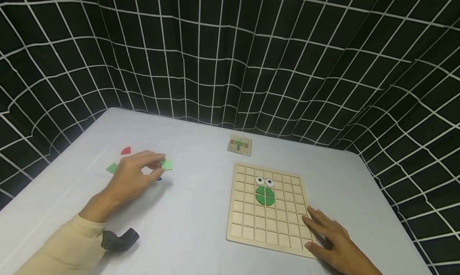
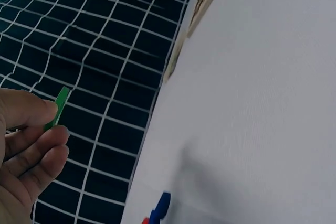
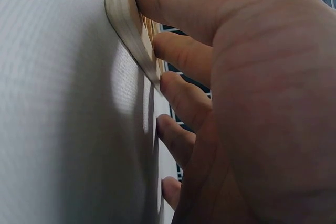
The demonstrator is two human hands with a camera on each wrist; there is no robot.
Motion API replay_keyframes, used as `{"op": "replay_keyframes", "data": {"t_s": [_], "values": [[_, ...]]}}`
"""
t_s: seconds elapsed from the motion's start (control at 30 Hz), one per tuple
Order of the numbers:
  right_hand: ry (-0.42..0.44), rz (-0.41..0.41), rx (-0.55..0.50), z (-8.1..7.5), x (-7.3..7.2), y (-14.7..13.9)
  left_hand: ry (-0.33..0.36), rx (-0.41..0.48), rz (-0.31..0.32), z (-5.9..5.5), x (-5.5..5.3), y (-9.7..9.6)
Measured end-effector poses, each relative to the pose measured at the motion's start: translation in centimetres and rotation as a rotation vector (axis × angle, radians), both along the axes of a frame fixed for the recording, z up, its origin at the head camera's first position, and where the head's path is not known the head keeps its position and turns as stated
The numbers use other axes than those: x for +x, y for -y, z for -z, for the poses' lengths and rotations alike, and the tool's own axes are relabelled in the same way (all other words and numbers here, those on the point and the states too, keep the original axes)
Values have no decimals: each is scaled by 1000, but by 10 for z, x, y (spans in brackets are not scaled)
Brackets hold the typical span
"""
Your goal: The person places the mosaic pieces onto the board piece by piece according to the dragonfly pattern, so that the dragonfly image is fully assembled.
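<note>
My left hand [image 1: 134,171] pinches a green puzzle piece [image 1: 167,165] between thumb and fingers, raised over the left part of the table. In the left wrist view the green piece appears edge-on. The wooden grid board [image 1: 248,221] lies flat at centre right. On it are two eye pieces [image 1: 260,180] above several green quarter-round pieces that form a circle [image 1: 260,200]. My right hand [image 1: 332,239] rests at the board's right edge near its front corner, fingers spread and relaxed. The right wrist view shows thumb and fingertips touching the board's rim.
A small pattern card [image 1: 240,145] lies behind the board. Loose on the left are a red quarter piece [image 1: 126,151], another green piece [image 1: 112,168] partly behind the left hand, and a blue piece [image 2: 164,203] under that hand. A dark grid curtain [image 1: 215,59] surrounds the white table.
</note>
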State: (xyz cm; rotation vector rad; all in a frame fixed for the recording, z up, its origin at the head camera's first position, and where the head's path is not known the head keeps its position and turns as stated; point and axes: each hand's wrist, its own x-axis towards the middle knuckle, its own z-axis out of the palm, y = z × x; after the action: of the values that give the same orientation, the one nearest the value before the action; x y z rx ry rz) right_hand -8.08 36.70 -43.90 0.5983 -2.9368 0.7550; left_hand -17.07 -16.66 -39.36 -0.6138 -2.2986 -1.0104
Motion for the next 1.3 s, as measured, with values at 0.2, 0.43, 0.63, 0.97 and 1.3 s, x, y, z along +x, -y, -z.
{"op": "replay_keyframes", "data": {"t_s": [0.2,0.43,0.63,0.97,1.3], "values": [[-17,-4,4,1,0,-1,-37,53,59,-3,-5,-20],[-47,-10,13,2,0,-2,-86,89,124,0,-12,-49],[-20,6,11,3,-1,-2,-57,129,198,4,-15,-76],[6,15,8,1,1,0,98,166,279,11,-15,-126],[0,12,13,1,1,0,279,163,327,22,-20,-166]]}}
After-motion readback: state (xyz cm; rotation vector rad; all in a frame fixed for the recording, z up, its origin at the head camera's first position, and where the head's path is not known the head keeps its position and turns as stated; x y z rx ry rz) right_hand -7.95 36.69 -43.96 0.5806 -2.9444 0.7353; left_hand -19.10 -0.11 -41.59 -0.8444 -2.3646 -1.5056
